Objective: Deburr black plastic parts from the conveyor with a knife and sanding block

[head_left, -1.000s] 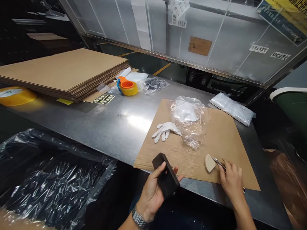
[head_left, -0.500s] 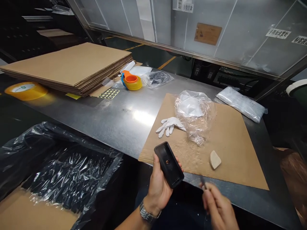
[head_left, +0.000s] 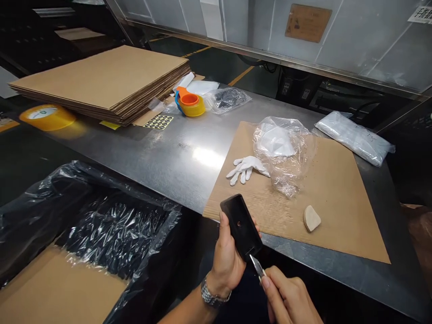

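Note:
My left hand (head_left: pixel 229 256), with a metal watch on its wrist, is closed around a black rectangular plastic case (head_left: pixel 240 222). The case is shallow and hollow, with a small round hole near its middle, and it is held tilted above the table's front edge. In my right hand (head_left: pixel 286 292) is a utility knife (head_left: pixel 258 266), its blade pointing up and left. The blade's tip is at the lower end of the case; whether it touches cannot be made out. A beige wedge-shaped block (head_left: pixel 312 218) lies on the cardboard sheet (head_left: pixel 340 193) beyond my right hand.
A white glove (head_left: pixel 248 169) and a clear plastic bag (head_left: pixel 286 148) lie on the cardboard. Stacked cardboard (head_left: pixel 101 81), a tape dispenser (head_left: pixel 191 103) and a tape roll (head_left: pixel 49 118) sit at left on the metal table (head_left: pixel 162 153). A plastic-lined box (head_left: pixel 111 234) stands lower left.
My right hand has brought the knife up and left to the lower end of the case. The left hand still holds the case. The camera view has shifted slightly.

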`<move>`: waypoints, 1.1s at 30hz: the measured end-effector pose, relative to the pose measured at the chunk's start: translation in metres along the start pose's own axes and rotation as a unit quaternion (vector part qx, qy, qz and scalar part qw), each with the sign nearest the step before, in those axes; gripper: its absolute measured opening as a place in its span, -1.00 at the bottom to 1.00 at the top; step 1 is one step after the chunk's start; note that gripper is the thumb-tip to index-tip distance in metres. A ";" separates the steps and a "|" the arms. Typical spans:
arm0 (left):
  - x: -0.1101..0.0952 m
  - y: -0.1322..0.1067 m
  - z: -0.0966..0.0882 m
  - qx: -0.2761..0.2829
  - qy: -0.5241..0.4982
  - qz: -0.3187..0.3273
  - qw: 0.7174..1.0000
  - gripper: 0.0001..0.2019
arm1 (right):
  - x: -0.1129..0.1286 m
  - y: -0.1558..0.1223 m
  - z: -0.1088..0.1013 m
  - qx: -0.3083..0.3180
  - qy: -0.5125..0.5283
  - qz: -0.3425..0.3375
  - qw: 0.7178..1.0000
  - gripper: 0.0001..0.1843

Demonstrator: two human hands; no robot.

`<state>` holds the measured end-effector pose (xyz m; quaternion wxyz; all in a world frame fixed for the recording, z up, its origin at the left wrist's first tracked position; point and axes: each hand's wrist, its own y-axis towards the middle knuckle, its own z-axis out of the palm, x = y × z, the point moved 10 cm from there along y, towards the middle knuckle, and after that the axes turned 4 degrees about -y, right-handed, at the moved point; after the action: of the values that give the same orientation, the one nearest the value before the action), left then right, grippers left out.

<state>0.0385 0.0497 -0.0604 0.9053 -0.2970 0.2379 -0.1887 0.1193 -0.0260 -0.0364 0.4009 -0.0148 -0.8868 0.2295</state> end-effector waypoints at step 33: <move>-0.011 -0.002 -0.006 -0.007 0.060 0.086 0.994 -0.46 | 0.002 0.005 0.012 0.079 0.083 0.035 0.993 -0.61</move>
<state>0.0260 0.0502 -0.0600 0.9002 -0.2700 0.3175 -0.1258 0.1083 -0.0262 -0.0438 0.4651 -0.0332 -0.8284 0.3102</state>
